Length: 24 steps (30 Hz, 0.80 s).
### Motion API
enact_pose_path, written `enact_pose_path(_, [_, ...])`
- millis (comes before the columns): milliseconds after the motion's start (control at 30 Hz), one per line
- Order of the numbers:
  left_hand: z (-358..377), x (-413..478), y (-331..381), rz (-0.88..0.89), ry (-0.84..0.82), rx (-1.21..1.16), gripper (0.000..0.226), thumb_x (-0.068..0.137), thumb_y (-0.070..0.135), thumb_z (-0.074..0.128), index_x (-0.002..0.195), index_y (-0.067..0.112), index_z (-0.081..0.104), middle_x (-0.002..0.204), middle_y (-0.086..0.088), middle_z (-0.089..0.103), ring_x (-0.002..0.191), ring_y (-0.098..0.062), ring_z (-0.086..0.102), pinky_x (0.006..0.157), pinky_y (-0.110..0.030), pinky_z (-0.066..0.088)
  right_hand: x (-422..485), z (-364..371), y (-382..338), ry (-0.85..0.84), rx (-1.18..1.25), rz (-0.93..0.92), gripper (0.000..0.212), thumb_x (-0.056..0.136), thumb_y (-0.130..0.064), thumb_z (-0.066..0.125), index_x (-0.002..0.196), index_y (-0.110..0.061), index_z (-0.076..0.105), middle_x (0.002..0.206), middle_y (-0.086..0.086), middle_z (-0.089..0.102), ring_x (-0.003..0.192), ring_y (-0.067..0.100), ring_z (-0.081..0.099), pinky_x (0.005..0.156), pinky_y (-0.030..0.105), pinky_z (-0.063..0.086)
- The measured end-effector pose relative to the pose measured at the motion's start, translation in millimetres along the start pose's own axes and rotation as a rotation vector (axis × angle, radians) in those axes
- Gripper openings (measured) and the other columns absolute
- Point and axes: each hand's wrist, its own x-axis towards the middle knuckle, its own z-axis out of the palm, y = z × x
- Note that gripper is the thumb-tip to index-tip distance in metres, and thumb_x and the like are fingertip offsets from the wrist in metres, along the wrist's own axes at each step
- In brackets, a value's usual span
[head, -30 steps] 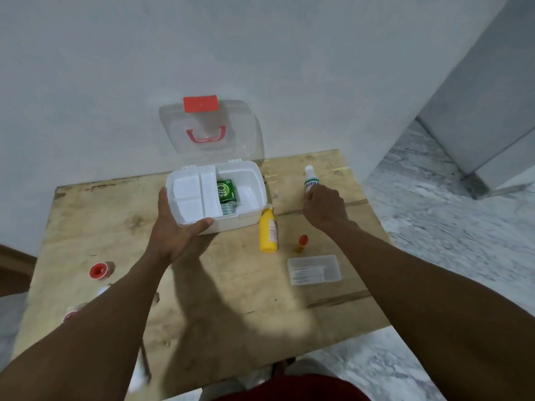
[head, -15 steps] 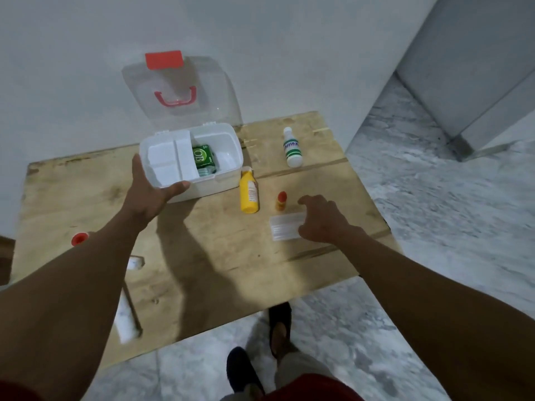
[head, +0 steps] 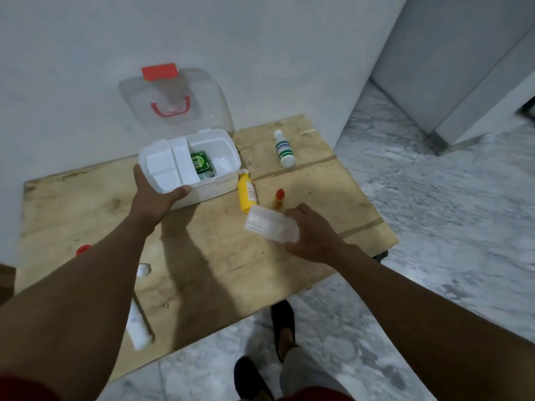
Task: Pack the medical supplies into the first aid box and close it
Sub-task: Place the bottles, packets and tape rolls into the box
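Right hand [head: 315, 235], near the 4 o'clock edge of the table [head: 202, 264]: fingers closed round one end of a clear plastic case [head: 270, 227], which is tilted and looks lifted off the board.

Case judged light, stiff, thin-walled and smooth. It may slip or flex if pinched on its flat faces, so a hold across the long edges suits better.

Left hand [head: 156, 195]: grasps the first aid box [head: 214, 189] at its 7 o'clock corner, thumb along the front wall.

Yellow bottle [head: 247, 192] lies just beside the box's 4 o'clock corner. A small orange-capped tube [head: 278, 199] is at the bottle's 3 o'clock.

Inside the box, a green packet [head: 202, 163] sits in the right compartment, with room beside it.

White bottle [head: 285, 150] stands well apart at the box's 3 o'clock.

Lid [head: 173, 91] is open, upright at 12 o'clock.
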Motion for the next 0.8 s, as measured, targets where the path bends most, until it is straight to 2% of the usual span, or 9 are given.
enact_pose_path(167, [-0.3,-2.2,4.5,-0.024,0.009,-0.011,0.097,0.073,0.016,0.086,0.145,0.014,0.021,0.129,0.004,0.042,0.119,-0.018,0.043,0.105,-0.049,0.043,37.3,-44.0,-33.7,0.180,-0.041,-0.099,0.054,0.072,-0.026,0.076,0.119,-0.007,0.058,0.115,0.014,0.057,0.099,0.035,0.059,0.077,0.036,0.047])
enact_pose_path(233, [0.1,-2.4,6.0,-0.036,0.011,-0.021,0.099,0.073,0.015,0.086,0.146,0.015,0.020,0.130,0.003,0.042,0.121,-0.021,0.044,0.104,-0.049,0.043,62.7,-59.0,-45.2,0.200,-0.096,-0.105,0.046,0.071,-0.027,0.073,0.107,-0.004,0.060,0.108,0.017,0.057,0.091,0.036,0.059,0.071,0.034,0.042])
enact_pose_path(300, [-0.1,-3.0,8.1,-0.050,0.010,-0.032,0.102,0.072,0.016,0.087,0.147,0.018,0.019,0.131,0.003,0.042,0.125,-0.023,0.045,0.104,-0.049,0.044,91.0,-69.3,-54.9,0.194,-0.163,-0.123,0.043,0.068,-0.028,0.070,0.100,-0.001,0.061,0.102,0.020,0.057,0.088,0.038,0.058,0.072,0.036,0.042])
enact_pose_path(367, [-1.1,-4.1,9.7,-0.058,0.002,-0.041,0.105,0.068,0.019,0.090,0.146,0.021,0.019,0.132,0.003,0.043,0.123,-0.022,0.045,0.103,-0.049,0.045,116.3,-78.3,-66.1,0.159,-0.260,-0.156,0.043,0.071,-0.029,0.069,0.103,-0.001,0.061,0.107,0.019,0.056,0.096,0.037,0.055,0.081,0.038,0.041])
enact_pose_path(500, [-3.5,-7.4,14.6,-0.074,-0.011,-0.059,0.112,0.053,0.040,0.088,0.144,0.029,0.022,0.134,0.005,0.046,0.123,-0.021,0.048,0.100,-0.049,0.048,161.5,-87.6,-87.8,0.005,-0.319,-0.168,0.043,0.078,-0.027,0.065,0.114,-0.005,0.056,0.119,0.013,0.048,0.110,0.036,0.047,0.092,0.039,0.042])
enact_pose_path(600, [-2.1,-7.9,17.2,-0.067,-0.027,-0.096,0.105,0.055,0.037,0.087,0.141,0.031,0.026,0.128,0.015,0.048,0.120,-0.014,0.051,0.096,-0.045,0.052,194.3,-79.9,-97.0,-0.092,-0.352,-0.267,0.042,0.078,-0.028,0.064,0.114,-0.008,0.056,0.119,0.012,0.048,0.111,0.035,0.045,0.094,0.038,0.041])
enact_pose_path(800, [-1.0,-4.8,16.4,-0.084,-0.016,-0.060,0.099,0.066,0.034,0.088,0.141,0.042,0.025,0.133,0.018,0.045,0.121,-0.008,0.048,0.095,-0.045,0.054,234.5,-52.9,-103.6,-0.154,-0.269,-0.350,0.039,0.079,-0.018,0.068,0.114,-0.006,0.058,0.121,0.012,0.048,0.111,0.035,0.050,0.094,0.040,0.047])
